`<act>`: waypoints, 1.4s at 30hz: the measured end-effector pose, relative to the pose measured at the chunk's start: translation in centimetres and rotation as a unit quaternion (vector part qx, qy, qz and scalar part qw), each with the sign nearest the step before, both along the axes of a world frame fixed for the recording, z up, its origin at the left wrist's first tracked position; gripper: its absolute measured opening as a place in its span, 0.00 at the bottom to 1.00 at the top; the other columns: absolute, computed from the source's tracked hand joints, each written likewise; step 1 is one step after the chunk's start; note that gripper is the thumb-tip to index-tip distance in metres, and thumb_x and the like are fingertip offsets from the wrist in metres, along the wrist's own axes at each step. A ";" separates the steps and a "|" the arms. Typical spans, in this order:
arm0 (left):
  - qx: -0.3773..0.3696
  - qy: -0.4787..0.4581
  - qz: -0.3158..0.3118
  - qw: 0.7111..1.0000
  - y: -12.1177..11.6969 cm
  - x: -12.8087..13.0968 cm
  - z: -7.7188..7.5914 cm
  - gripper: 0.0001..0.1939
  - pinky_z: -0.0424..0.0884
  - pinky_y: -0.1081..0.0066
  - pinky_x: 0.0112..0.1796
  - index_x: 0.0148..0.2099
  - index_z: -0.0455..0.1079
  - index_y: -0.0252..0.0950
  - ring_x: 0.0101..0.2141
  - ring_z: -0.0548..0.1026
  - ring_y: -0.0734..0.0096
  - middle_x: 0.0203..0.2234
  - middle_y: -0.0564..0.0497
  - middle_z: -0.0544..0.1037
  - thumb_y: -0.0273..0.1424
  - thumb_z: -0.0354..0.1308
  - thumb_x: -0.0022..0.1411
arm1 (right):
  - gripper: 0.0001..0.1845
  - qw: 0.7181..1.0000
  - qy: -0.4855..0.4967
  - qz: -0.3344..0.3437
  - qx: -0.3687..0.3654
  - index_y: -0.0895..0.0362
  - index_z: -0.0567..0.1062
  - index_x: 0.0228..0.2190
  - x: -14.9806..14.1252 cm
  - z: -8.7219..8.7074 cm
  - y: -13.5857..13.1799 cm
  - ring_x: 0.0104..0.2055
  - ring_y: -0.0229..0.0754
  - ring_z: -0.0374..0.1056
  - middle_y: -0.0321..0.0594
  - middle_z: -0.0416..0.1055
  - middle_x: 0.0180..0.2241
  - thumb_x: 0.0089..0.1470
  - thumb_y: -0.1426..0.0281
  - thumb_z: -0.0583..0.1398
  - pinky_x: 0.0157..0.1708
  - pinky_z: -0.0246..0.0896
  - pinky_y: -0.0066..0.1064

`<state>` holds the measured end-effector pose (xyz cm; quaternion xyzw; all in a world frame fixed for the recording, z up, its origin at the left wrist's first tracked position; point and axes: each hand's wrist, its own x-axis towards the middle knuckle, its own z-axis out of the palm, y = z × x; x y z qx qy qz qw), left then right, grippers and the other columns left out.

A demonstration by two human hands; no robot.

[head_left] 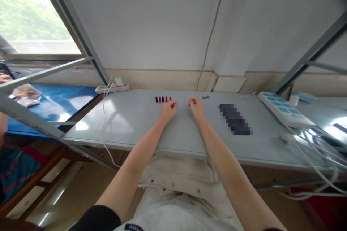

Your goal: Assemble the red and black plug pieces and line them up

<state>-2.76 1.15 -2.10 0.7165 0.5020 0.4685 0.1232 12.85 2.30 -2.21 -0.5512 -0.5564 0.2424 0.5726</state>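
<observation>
Several small black and red cylinders [163,99] stand in a row on the grey table [130,115]. My left hand [168,111] rests at the right end of that row, close to the last red one, with its fingers curled in. To its right, my right hand [197,107] is closed too, fingers bent and thumb side inward. What either hand holds, if anything, is too small or hidden to make out. Just beyond my right hand lies a little cluster of small dark pieces [205,97].
A blurred-out dark flat object [235,120] lies to the right. White power strips [112,88] and a larger white box with blue panels [284,110] sit at either side, with trailing cables. Metal frame posts flank the table; another person's hand [5,78] shows far left.
</observation>
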 end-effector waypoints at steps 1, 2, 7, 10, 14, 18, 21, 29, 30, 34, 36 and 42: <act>0.001 0.001 0.001 1.000 0.0 0.0 0.0 0.15 0.58 0.77 0.24 0.24 0.67 0.34 0.19 0.63 0.78 0.15 0.54 0.66 0.36 0.47 0.56 | 0.14 1.000 -0.001 0.000 -0.001 0.56 0.66 0.24 0.0 0.1 0.0 0.20 0.36 0.59 0.34 0.63 0.16 0.46 0.59 0.52 0.25 0.54 0.29; 0.002 0.002 0.001 1.000 0.0 0.0 -0.1 0.15 0.58 0.77 0.24 0.24 0.67 0.34 0.19 0.63 0.78 0.15 0.54 0.66 0.36 0.46 0.56 | 0.14 1.000 -0.002 0.000 -0.002 0.56 0.66 0.23 0.0 0.1 -0.1 0.20 0.36 0.59 0.34 0.63 0.16 0.46 0.58 0.52 0.25 0.53 0.29; 0.004 0.036 0.021 0.999 0.0 0.0 -0.2 0.15 0.57 0.76 0.25 0.26 0.68 0.34 0.20 0.63 0.77 0.16 0.53 0.68 0.37 0.46 0.57 | 0.15 1.000 -0.003 0.003 -0.004 0.56 0.67 0.24 -0.1 0.2 -0.2 0.20 0.36 0.58 0.34 0.63 0.16 0.46 0.57 0.52 0.24 0.53 0.29; -0.009 0.066 0.078 0.995 -0.1 -0.1 0.0 0.16 0.58 0.76 0.27 0.28 0.69 0.35 0.21 0.65 0.76 0.18 0.52 0.70 0.38 0.46 0.57 | 0.15 1.000 0.000 0.004 -0.011 0.56 0.67 0.24 -0.1 0.1 -0.1 0.20 0.36 0.58 0.35 0.63 0.16 0.45 0.57 0.52 0.23 0.53 0.29; -0.037 0.097 0.133 0.986 -0.3 -0.4 0.4 0.16 0.60 0.74 0.29 0.44 0.67 0.36 0.24 0.69 0.71 0.21 0.50 0.72 0.37 0.47 0.57 | 0.14 1.000 -0.001 0.011 -0.014 0.56 0.66 0.23 -0.1 0.2 -0.2 0.20 0.36 0.58 0.34 0.62 0.16 0.45 0.57 0.52 0.23 0.52 0.28; -0.057 0.138 0.130 0.980 -0.5 -0.5 0.8 0.24 0.62 0.73 0.30 0.57 0.53 0.38 0.28 0.72 0.67 0.26 0.48 0.73 0.35 0.45 0.59 | 0.13 1.000 -0.005 0.013 -0.011 0.55 0.66 0.23 -0.1 0.2 -0.1 0.19 0.36 0.57 0.33 0.62 0.16 0.46 0.58 0.52 0.23 0.52 0.29; -0.063 0.161 0.138 0.975 -0.5 -0.5 0.9 0.25 0.63 0.72 0.32 0.59 0.49 0.38 0.30 0.72 0.65 0.29 0.45 0.74 0.35 0.43 0.59 | 0.13 1.000 -0.006 0.010 -0.012 0.55 0.66 0.23 -0.1 0.2 -0.1 0.19 0.36 0.57 0.33 0.62 0.16 0.46 0.59 0.52 0.23 0.52 0.29; -0.068 0.159 0.126 0.977 0.3 -0.6 0.2 0.22 0.64 0.70 0.33 0.56 0.56 0.38 0.34 0.73 0.64 0.38 0.41 0.73 0.33 0.42 0.60 | 0.13 1.000 -0.008 0.009 -0.017 0.55 0.66 0.23 -0.2 0.4 -0.3 0.19 0.36 0.58 0.33 0.62 0.16 0.46 0.58 0.52 0.24 0.53 0.29; -0.061 0.141 0.121 0.981 0.5 -0.7 0.1 0.20 0.64 0.70 0.34 0.54 0.59 0.38 0.35 0.73 0.64 0.39 0.41 0.72 0.32 0.43 0.60 | 0.13 1.000 -0.008 0.010 -0.016 0.55 0.66 0.23 -0.2 0.3 -0.3 0.19 0.36 0.58 0.34 0.62 0.16 0.46 0.58 0.52 0.24 0.53 0.29; -0.051 -0.010 0.062 0.997 1.4 -0.5 -0.3 0.12 0.65 0.72 0.34 0.43 0.66 0.35 0.32 0.72 0.70 0.34 0.45 0.74 0.29 0.47 0.57 | 0.14 1.000 -0.002 0.016 -0.018 0.55 0.66 0.23 -0.2 0.2 -0.2 0.19 0.36 0.58 0.34 0.63 0.16 0.46 0.57 0.52 0.24 0.53 0.29; -0.088 -0.119 0.005 0.989 1.5 -0.2 -0.3 0.10 0.66 0.73 0.29 0.41 0.65 0.34 0.24 0.70 0.76 0.30 0.47 0.75 0.29 0.48 0.57 | 0.15 1.000 -0.008 0.014 -0.018 0.55 0.65 0.21 -0.2 0.1 0.0 0.20 0.37 0.58 0.34 0.63 0.16 0.45 0.56 0.52 0.24 0.53 0.29; -0.213 -0.310 -0.135 0.917 0.5 0.7 0.6 0.12 0.57 0.79 0.16 0.40 0.63 0.33 0.13 0.62 0.85 0.31 0.47 0.76 0.34 0.51 0.54 | 0.23 0.998 -0.043 0.018 -0.031 0.55 0.64 0.18 -0.6 -0.1 0.1 0.19 0.36 0.56 0.34 0.61 0.16 0.44 0.48 0.50 0.23 0.51 0.28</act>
